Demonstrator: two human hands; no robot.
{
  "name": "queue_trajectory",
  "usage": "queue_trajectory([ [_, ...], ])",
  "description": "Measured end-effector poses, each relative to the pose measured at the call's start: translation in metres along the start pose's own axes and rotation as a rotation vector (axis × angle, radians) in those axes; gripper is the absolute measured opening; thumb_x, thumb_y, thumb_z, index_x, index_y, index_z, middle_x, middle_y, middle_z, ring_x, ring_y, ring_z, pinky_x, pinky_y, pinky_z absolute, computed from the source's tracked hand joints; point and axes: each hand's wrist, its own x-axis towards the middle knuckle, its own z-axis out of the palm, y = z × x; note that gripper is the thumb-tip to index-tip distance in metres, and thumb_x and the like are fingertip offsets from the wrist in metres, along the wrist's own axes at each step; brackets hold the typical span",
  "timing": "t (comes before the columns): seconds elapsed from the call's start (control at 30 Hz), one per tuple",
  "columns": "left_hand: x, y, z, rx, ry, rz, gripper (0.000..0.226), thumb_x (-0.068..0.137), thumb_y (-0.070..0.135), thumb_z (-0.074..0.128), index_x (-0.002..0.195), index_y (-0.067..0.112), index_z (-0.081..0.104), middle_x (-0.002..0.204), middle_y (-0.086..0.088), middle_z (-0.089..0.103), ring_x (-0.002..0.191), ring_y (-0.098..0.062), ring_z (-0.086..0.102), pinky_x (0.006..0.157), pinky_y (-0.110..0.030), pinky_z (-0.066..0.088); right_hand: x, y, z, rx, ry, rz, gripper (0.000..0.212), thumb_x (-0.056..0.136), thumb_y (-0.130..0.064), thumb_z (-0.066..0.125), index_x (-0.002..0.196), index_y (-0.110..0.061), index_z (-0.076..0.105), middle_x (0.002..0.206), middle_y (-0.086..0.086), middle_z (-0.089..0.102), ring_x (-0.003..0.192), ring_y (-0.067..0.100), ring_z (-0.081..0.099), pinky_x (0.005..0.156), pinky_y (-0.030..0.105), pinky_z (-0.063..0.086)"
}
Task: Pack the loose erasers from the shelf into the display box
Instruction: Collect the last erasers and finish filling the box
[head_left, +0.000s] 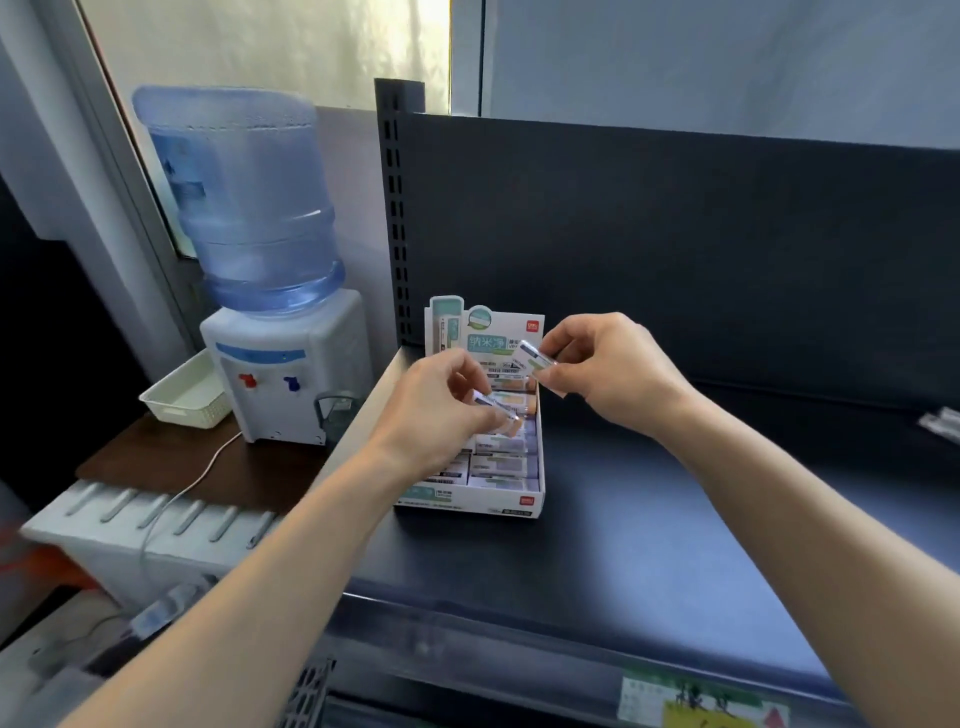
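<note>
Pinches one eraser (500, 410) in the left grip (441, 410), directly over the display box (519, 506); pinches a second eraser (537, 358) in the right grip (608, 374), slightly higher. Has loose erasers (943, 423) lying well right of it on the shelf (675, 519).

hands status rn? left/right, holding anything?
Left hand: pinching an eraser low over the display box.
Right hand: pinching a second eraser, held above the box.
</note>
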Motion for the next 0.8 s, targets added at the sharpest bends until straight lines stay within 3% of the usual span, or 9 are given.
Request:
queue_trajectory([
  [0.13, 0.002, -0.001, 0.006, 0.098, -0.030, 0.021, 0.019, 0.069, 0.018, 0.080, 0.076, 0.015, 0.063, 0.063, 0.011, 0.052, 0.061, -0.009, 0.047, 0.060, -0.016, 0.041, 0.008, 0.000, 0.009, -0.080, -0.094, -0.016, 0.011, 0.080, -0.014, 0.072, 0.087, -0.021, 0.066, 0.080, 0.001, 0.065, 0.067, 0.013, 0.055, 0.057, 0.019, 0.042],
  [0.23, 0.006, 0.000, 0.006, 0.204, -0.101, 0.004, 0.017, 0.071, 0.020, 0.078, 0.071, 0.025, 0.062, 0.070, 0.014, 0.060, 0.075, -0.011, 0.055, 0.092, -0.036, 0.046, 0.013, -0.001, 0.016, -0.158, -0.170, -0.028, 0.012, 0.079, -0.015, 0.073, 0.084, -0.021, 0.064, 0.082, -0.001, 0.064, 0.073, 0.014, 0.057, 0.059, 0.021, 0.044],
  [0.3, 0.006, 0.003, 0.005, 0.237, -0.119, 0.002, 0.017, 0.071, 0.020, 0.079, 0.070, 0.026, 0.062, 0.080, 0.013, 0.063, 0.088, -0.012, 0.057, 0.100, -0.044, 0.040, 0.016, -0.002, 0.018, -0.199, -0.203, -0.044, 0.012, 0.077, -0.016, 0.075, 0.083, -0.020, 0.065, 0.081, -0.005, 0.061, 0.076, 0.013, 0.056, 0.060, 0.021, 0.042],
  [0.37, 0.007, 0.004, 0.005, 0.232, -0.108, 0.005, 0.017, 0.071, 0.020, 0.080, 0.072, 0.025, 0.063, 0.087, 0.011, 0.064, 0.092, -0.012, 0.057, 0.100, -0.043, 0.040, 0.017, -0.002, 0.018, -0.225, -0.227, -0.059, 0.010, 0.077, -0.016, 0.074, 0.080, -0.019, 0.065, 0.076, -0.009, 0.057, 0.075, 0.012, 0.055, 0.057, 0.019, 0.040],
  [0.5, 0.010, 0.005, 0.006, 0.188, -0.109, -0.012, 0.018, 0.069, 0.016, 0.081, 0.069, 0.025, 0.065, 0.086, 0.007, 0.066, 0.077, -0.009, 0.057, 0.087, -0.035, 0.046, 0.022, -0.002, 0.015, -0.246, -0.251, -0.083, 0.009, 0.077, -0.017, 0.074, 0.079, -0.020, 0.066, 0.076, -0.009, 0.056, 0.076, 0.013, 0.056, 0.059, 0.021, 0.042],
  [0.67, 0.007, 0.008, 0.007, 0.350, -0.103, 0.032, 0.018, 0.071, 0.017, 0.079, 0.077, 0.023, 0.063, 0.091, 0.007, 0.055, 0.102, -0.019, 0.051, 0.097, -0.042, 0.041, 0.023, -0.006, 0.013, -0.303, -0.288, -0.121, 0.011, 0.078, -0.010, 0.069, 0.078, -0.019, 0.064, 0.074, -0.009, 0.053, 0.075, 0.013, 0.052, 0.056, 0.019, 0.040],
  [0.8, 0.005, 0.009, 0.006, 0.366, -0.121, 0.044, 0.021, 0.070, 0.016, 0.079, 0.075, 0.023, 0.060, 0.083, 0.017, 0.048, 0.093, -0.016, 0.048, 0.096, -0.043, 0.041, 0.025, -0.007, 0.018, -0.310, -0.283, -0.153, 0.014, 0.079, -0.006, 0.066, 0.078, -0.019, 0.063, 0.084, -0.003, 0.055, 0.081, 0.016, 0.052, 0.054, 0.017, 0.037],
])
